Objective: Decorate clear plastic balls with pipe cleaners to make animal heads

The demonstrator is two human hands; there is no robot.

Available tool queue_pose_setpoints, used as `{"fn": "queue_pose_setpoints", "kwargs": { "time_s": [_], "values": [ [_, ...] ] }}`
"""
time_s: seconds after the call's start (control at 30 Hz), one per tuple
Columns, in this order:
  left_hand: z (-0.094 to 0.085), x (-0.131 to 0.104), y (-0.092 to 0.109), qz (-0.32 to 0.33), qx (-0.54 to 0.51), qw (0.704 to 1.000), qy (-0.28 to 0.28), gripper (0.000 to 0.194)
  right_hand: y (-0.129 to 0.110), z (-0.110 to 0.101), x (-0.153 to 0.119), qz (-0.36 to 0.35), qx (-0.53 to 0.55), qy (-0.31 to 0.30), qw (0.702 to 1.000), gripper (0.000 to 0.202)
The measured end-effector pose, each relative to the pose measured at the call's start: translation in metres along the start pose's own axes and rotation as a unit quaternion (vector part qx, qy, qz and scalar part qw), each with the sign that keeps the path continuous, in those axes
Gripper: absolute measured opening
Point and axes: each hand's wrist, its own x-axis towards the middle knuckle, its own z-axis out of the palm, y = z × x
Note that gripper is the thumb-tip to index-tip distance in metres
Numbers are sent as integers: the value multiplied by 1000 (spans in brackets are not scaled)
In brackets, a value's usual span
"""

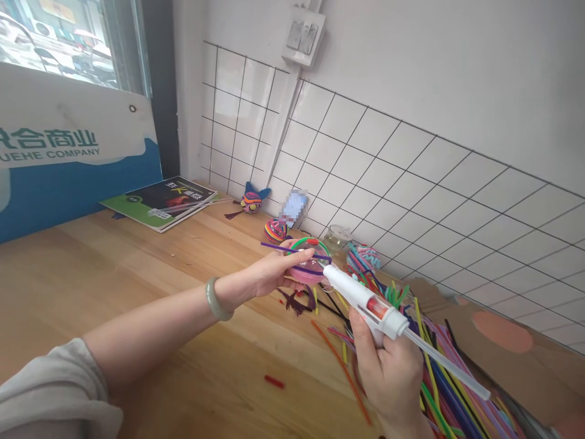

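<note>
My left hand (276,268) is closed on a round clear piece (307,277) with pink around its side and green, red and purple strips on it. A purple pipe cleaner (275,247) lies across its top under my left thumb, its free end pointing left. My right hand (388,366) is wrapped round the handle of a white glue gun (354,292). The gun's nozzle meets or nearly meets the right edge of the round piece, by the purple strip. A clear glue stick (450,363) sticks out of the gun's back.
Many coloured pipe cleaners (457,402) lie at the right. Beyond the hands are a striped ball (275,230), a phone (294,207), a glass jar (338,238) and a colourful figure (251,200). Booklets (159,204) lie back left; a red scrap (274,381) lies in front.
</note>
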Motion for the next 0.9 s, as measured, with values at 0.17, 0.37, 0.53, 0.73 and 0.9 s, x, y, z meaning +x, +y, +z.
{"fn": "queue_pose_setpoints", "kwargs": {
  "time_s": [0.17, 0.37, 0.53, 0.73, 0.9],
  "values": [
    [0, -1, 0, 1, -9, 1000, 1, 50, 1, 1, 1, 3, -6, -3, 1000, 22],
    [-1, 0, -2, 4, -19, 1000, 4, 53, 3, 0, -1, 2, -2, -13, 1000, 18],
    [-1, -1, -2, 3, -17, 1000, 1, 54, 2, 0, -1, 13, 10, -22, 1000, 17],
    [-1, 0, -2, 6, -8, 1000, 18, 55, 2, 1, -2, 26, 17, -29, 999, 16],
    [-1, 1, -4, 8, 1, 1000, 23, 57, 1, 1, -4, 28, 11, -34, 999, 18]
  ]
}}
